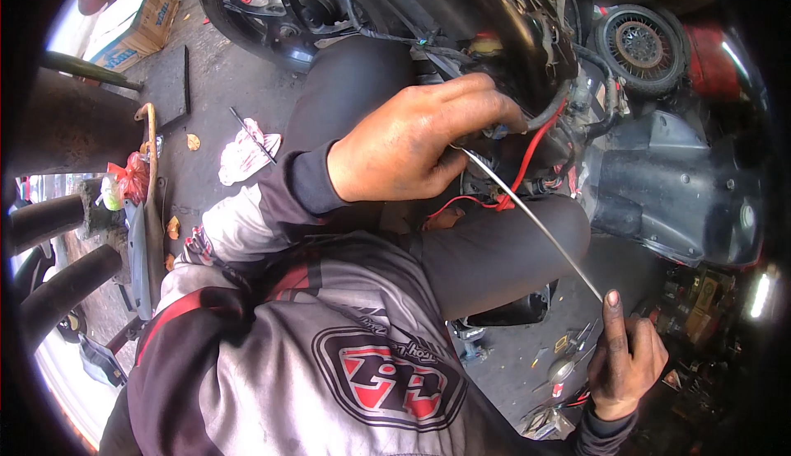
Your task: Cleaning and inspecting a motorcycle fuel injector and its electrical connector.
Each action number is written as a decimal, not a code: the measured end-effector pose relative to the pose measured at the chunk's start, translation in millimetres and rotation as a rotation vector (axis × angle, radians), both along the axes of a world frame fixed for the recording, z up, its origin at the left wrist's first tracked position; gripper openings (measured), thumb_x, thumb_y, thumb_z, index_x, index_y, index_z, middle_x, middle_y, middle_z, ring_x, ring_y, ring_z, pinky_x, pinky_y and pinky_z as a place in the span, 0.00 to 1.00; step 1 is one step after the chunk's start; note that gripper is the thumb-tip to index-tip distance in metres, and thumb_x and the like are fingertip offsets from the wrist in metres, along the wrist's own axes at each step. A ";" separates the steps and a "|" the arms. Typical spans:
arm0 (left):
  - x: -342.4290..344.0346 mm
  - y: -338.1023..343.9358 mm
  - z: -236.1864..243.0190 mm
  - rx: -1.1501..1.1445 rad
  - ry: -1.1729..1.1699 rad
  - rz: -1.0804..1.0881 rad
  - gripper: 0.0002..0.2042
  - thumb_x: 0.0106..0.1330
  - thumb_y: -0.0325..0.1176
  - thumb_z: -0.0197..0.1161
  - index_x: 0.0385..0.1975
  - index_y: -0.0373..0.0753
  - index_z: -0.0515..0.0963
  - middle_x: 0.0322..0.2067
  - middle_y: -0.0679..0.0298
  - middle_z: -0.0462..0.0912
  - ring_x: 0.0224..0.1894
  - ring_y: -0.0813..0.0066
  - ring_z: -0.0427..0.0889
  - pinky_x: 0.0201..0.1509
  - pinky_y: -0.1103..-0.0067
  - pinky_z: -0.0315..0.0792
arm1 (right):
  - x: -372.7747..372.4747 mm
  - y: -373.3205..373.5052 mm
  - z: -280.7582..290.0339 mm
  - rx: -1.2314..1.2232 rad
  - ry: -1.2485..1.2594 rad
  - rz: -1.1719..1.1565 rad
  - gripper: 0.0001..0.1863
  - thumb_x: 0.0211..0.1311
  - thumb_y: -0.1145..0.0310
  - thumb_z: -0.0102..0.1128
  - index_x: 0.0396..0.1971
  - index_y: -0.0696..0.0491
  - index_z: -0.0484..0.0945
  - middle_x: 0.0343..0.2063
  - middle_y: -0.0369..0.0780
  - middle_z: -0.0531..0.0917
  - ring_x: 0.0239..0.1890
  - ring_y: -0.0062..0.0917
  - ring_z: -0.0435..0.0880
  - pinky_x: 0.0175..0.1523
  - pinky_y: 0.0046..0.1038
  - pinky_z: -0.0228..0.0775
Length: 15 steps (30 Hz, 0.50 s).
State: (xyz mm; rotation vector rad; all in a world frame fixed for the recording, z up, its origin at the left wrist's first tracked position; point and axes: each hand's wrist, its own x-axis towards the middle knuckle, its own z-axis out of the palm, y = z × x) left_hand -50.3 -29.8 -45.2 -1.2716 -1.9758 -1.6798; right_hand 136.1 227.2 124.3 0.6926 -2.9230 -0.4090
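Note:
A long thin metal rod [535, 221] runs slantwise between my two hands. My left hand [420, 139] is curled over its upper end, beside the frame tubes of a partly stripped motorcycle [494, 44]; the fingertips are partly hidden. At the rod's lower end is my right hand [626, 361], its index finger stretched along the tip and its other fingers folded. The thumb's grip is out of sight. Close to the left fingers, a red cable [531, 155] hangs from the frame, with a knotted red wire [498, 202] below it.
The motorcycle's black wheel [288, 7] is at the top. A loose wheel with tyre [641, 48] and a black plastic panel [676, 192] lie to the right. Tools [568, 361] are on the floor near my right hand. A crumpled rag [247, 153] and a cardboard box [136, 23] are leftward.

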 end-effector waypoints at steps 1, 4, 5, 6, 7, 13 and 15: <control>-0.8 0.2 -0.1 0.023 -0.009 0.007 0.27 0.41 0.11 0.58 0.47 0.34 0.77 0.34 0.55 0.77 0.37 0.54 0.79 0.41 0.70 0.73 | -1.4 -3.8 5.1 0.022 -0.041 0.006 0.32 0.44 0.81 0.61 0.56 0.52 0.82 0.19 0.37 0.62 0.18 0.28 0.67 0.23 0.30 0.59; -3.6 -0.7 -1.3 -0.002 0.007 -0.009 0.26 0.41 0.11 0.58 0.46 0.34 0.78 0.33 0.55 0.77 0.37 0.53 0.78 0.41 0.70 0.73 | -5.4 -15.0 22.0 -0.036 -0.132 -0.080 0.36 0.39 0.84 0.59 0.56 0.52 0.81 0.19 0.39 0.63 0.19 0.30 0.68 0.25 0.31 0.62; -4.7 -0.8 -2.2 -0.003 0.008 -0.013 0.26 0.41 0.11 0.58 0.46 0.34 0.78 0.33 0.55 0.77 0.37 0.53 0.78 0.41 0.70 0.73 | -7.1 -19.0 26.0 -0.032 -0.175 -0.120 0.38 0.37 0.89 0.58 0.57 0.53 0.80 0.20 0.41 0.64 0.19 0.33 0.69 0.26 0.32 0.64; -5.8 -0.8 -3.3 -0.004 0.009 -0.018 0.26 0.41 0.12 0.58 0.46 0.34 0.78 0.34 0.55 0.77 0.38 0.53 0.78 0.41 0.69 0.73 | -9.0 -23.0 27.7 0.132 -0.079 -0.008 0.38 0.38 0.88 0.56 0.57 0.54 0.80 0.20 0.42 0.64 0.20 0.35 0.70 0.28 0.33 0.65; -7.0 -0.8 -4.4 -0.006 0.012 -0.023 0.26 0.41 0.12 0.59 0.46 0.34 0.78 0.34 0.55 0.77 0.38 0.53 0.78 0.41 0.69 0.73 | -11.6 -27.1 29.7 0.131 -0.077 -0.011 0.38 0.38 0.88 0.56 0.57 0.54 0.80 0.20 0.42 0.64 0.20 0.35 0.70 0.28 0.33 0.65; -10.8 -0.2 -10.1 -0.013 0.014 -0.104 0.27 0.42 0.12 0.59 0.48 0.35 0.77 0.35 0.54 0.77 0.39 0.51 0.79 0.42 0.67 0.73 | -51.2 -34.8 62.6 0.004 -0.330 -0.136 0.26 0.51 0.77 0.53 0.54 0.56 0.81 0.18 0.41 0.59 0.17 0.34 0.61 0.26 0.36 0.50; -12.1 -0.5 -10.8 -0.045 0.027 -0.110 0.28 0.42 0.12 0.59 0.48 0.35 0.77 0.35 0.54 0.77 0.40 0.50 0.79 0.43 0.67 0.74 | -64.9 -34.9 75.1 0.195 -0.307 -0.129 0.21 0.59 0.76 0.53 0.52 0.56 0.82 0.16 0.39 0.59 0.18 0.33 0.64 0.28 0.36 0.55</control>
